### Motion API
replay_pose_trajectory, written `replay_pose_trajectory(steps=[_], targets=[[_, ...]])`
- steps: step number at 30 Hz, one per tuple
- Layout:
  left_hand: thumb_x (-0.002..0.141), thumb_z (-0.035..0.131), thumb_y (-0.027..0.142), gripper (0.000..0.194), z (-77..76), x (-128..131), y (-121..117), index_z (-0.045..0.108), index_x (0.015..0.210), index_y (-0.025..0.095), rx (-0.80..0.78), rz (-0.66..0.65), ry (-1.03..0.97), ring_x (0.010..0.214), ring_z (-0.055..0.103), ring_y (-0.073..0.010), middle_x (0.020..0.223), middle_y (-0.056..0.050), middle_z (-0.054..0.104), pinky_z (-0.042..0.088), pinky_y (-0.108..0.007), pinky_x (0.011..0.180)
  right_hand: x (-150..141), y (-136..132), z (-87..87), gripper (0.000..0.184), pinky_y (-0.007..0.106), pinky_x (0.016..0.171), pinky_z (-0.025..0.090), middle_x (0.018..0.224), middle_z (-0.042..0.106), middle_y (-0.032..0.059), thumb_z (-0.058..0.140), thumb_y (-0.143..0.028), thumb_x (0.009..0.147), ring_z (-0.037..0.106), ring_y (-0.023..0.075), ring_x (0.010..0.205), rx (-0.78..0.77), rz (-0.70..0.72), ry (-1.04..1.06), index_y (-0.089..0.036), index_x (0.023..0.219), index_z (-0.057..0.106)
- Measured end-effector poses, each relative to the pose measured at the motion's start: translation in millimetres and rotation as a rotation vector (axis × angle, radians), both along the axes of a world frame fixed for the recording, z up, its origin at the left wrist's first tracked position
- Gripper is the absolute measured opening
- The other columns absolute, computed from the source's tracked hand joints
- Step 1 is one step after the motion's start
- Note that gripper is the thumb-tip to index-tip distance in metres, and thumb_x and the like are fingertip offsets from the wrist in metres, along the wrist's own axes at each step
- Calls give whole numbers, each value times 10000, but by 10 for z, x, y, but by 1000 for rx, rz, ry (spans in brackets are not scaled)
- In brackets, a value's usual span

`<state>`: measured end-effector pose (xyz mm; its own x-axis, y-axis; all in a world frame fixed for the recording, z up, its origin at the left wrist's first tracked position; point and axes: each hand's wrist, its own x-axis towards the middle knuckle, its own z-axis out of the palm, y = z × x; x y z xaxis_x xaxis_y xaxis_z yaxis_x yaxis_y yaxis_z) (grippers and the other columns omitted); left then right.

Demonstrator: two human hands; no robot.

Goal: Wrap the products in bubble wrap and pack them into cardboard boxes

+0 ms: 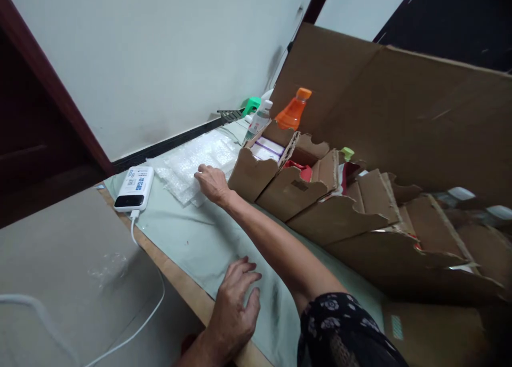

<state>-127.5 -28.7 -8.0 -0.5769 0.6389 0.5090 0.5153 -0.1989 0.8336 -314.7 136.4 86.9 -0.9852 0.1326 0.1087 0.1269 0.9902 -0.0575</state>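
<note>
Flat bubble wrap bags point(190, 156) lie in a loose, overlapping stack on the cloth-covered table. My right hand point(213, 184) reaches across to the right edge of the stack. Its fingers are bent down and closed on a bubble wrap bag, with the fingertips partly hidden. Nearer to me, my left hand point(239, 297) hovers over the table's front edge. Its fingers are loosely bent and apart, with nothing in them.
Cardboard bins point(304, 191) with small goods line the right side, backed by a tall cardboard panel point(400, 105). An orange bottle point(294, 111) and a clear bottle point(259, 120) stand behind. A white power bank point(135, 188) with a cable point(134, 231) sits at the table's left corner.
</note>
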Motion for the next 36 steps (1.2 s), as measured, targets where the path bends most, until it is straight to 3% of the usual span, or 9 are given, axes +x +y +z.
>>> replay_pose_trajectory(steps=[5,8,10,13,17,21,25,31,36], targets=[[884,548,95,334,3,-15,-35,714,1137,236,-20,-34,-207,1193,657,-273,1223,-114,720,545,-477,1025,58,7,-6,330,327,873,551,1430,620,57,400,-174,1051,658,211,1147,-63,-52,120,-239,1216,677],[921,578,189,323,26,-74,-40,720,1206,242,-24,-44,-573,1209,659,-269,1302,-118,698,514,-464,1070,385,-73,41,285,284,934,556,1332,695,62,432,-165,1038,673,175,1176,-361,-5,435,-213,1160,686],[924,623,277,348,61,-147,-24,700,1261,232,88,-61,-906,1237,653,-278,1327,-122,695,477,-469,1115,755,-157,90,230,280,918,573,1217,751,66,480,-170,1011,709,170,1112,-619,65,630,-206,1059,702],[894,660,411,415,139,-294,-22,704,1242,189,318,-164,-1349,1240,653,-314,1261,-141,728,443,-514,1142,1471,-292,187,214,301,896,589,1157,777,58,505,-171,987,736,171,1059,-826,101,680,-220,1004,712],[901,550,641,580,242,-468,-137,725,1190,170,324,-367,-1584,1326,584,-379,1193,-155,754,430,-585,1137,2449,-458,280,248,348,957,587,1115,791,47,513,-111,954,746,174,1065,-935,62,593,-233,991,726],[858,509,743,704,332,-484,-204,717,1160,142,92,-305,-1428,1244,639,-404,1096,-168,772,515,-602,1043,3289,-641,221,250,346,935,607,1113,794,44,517,-113,957,757,167,1040,-965,16,503,-244,1006,724],[737,748,272,472,471,-258,-51,677,1191,168,-103,-202,-1239,1057,734,-293,1010,-77,789,577,-467,981,4006,-895,58,269,327,927,615,1102,797,54,516,-70,939,761,163,1043,-886,-126,520,-237,993,720],[733,733,299,510,667,289,537,647,1216,157,-409,-588,-966,962,755,-282,1058,-110,777,589,-467,915,4710,-1193,-256,259,320,904,630,1120,792,85,524,-56,925,766,171,1028,-768,-339,689,-216,1000,713],[719,758,309,633,563,560,814,582,1308,160,-465,-558,-729,1056,705,-264,1117,-105,738,534,-439,993,4965,-1245,-507,257,339,965,614,1141,787,85,527,-86,927,750,178,1080,-759,-571,743,-208,1006,739]])
